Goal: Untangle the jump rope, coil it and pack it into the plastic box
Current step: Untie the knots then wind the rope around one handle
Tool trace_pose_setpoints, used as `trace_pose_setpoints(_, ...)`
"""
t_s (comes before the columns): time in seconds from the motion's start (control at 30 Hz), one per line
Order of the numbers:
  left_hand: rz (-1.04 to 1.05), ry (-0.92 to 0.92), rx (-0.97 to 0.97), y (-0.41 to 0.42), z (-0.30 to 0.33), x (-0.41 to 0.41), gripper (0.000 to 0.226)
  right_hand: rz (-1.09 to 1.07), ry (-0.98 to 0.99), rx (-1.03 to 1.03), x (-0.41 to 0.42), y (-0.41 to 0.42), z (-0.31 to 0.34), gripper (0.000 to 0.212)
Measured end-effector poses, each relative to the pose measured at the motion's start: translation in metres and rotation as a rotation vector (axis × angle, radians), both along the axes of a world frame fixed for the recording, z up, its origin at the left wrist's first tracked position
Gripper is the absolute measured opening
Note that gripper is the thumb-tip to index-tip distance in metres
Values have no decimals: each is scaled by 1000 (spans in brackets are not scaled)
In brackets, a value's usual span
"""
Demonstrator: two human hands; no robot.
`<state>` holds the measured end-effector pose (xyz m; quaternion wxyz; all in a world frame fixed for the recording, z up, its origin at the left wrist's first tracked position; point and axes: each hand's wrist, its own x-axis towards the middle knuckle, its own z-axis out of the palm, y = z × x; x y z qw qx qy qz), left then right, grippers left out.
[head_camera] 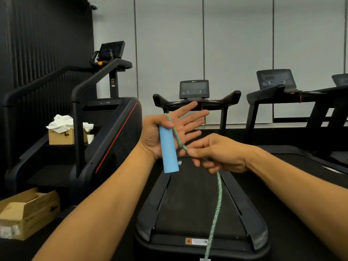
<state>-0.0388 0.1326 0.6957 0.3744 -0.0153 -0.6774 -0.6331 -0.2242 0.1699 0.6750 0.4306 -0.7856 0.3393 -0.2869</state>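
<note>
Rope (218, 194) foot cut off below, top hidden inside right hand (218, 153).

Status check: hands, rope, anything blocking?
Left hand thumb pins blue handle, fingers spread. Right hand pinches rope; rest hangs down. Plastic box unseen.

We see the rope (218, 193) run off the bottom edge of the view, so its far end is not visible. Where it passes through the right hand (216, 153), the curled fingers hide that stretch. The blue handle (168, 149) covers part of the left hand (165, 132) palm. Both forearms are cut by the lower edge. The cardboard box (26, 213) at lower left is cut by the left edge. The treadmill (188, 194) warning label is too small to read.
</note>
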Motion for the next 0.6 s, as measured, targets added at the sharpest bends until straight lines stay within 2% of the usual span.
trace_pose_setpoints(0.07,31,-24,-9,0,-1,1,106,-11,92,-42,2,6,4,23)
trace_pose_setpoints(0.2,-99,-69,35,3,-5,-1,99,-75,299,-254,4,20,20,17)
trace_pose_setpoints(0.27,-66,-135,0,4,-7,-6,86,-116,365,-337,3,26,34,16)
trace_pose_setpoints(0.37,-151,-202,32,4,-15,-12,49,-117,440,-431,5,35,54,24)
trace_pose_setpoints(0.43,-198,-246,18,2,-17,-12,32,-146,490,-554,7,37,66,25)
trace_pose_setpoints(0.5,-151,-300,-38,2,-18,-13,38,-185,489,-649,7,35,76,24)
trace_pose_setpoints(0.6,-194,-333,24,4,-17,-18,70,-214,383,-724,6,30,83,21)
